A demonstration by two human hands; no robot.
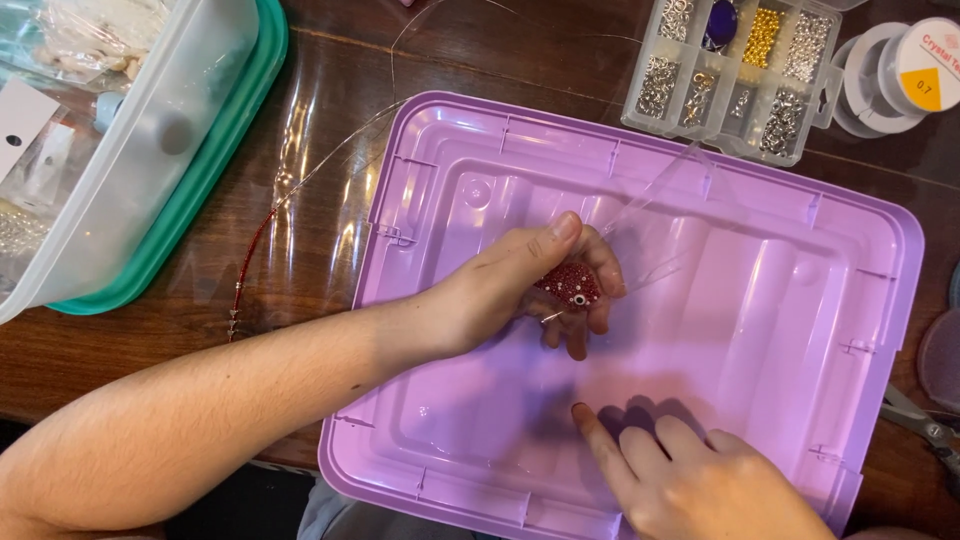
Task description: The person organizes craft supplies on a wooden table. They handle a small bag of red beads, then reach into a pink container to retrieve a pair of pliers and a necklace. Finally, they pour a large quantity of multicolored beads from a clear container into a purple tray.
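L hand (530,285) cupped over middle of purple lid (760,330), fingers holding pile of small red beads (570,285). R hand (690,480) at lid's near edge, fingers spread, index fingertip pressing lid floor. Beaded wire (262,240) left of lid on desk (330,60).

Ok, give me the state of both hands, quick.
Left hand: cupped, holding a pile of small red beads.
Right hand: open, holding nothing, fingertips on the purple lid.

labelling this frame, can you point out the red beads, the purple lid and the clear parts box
red beads (570,284), head view, middle of the pile.
purple lid (760,330), head view, bare inner surface.
clear parts box (735,80), head view, centre divider.
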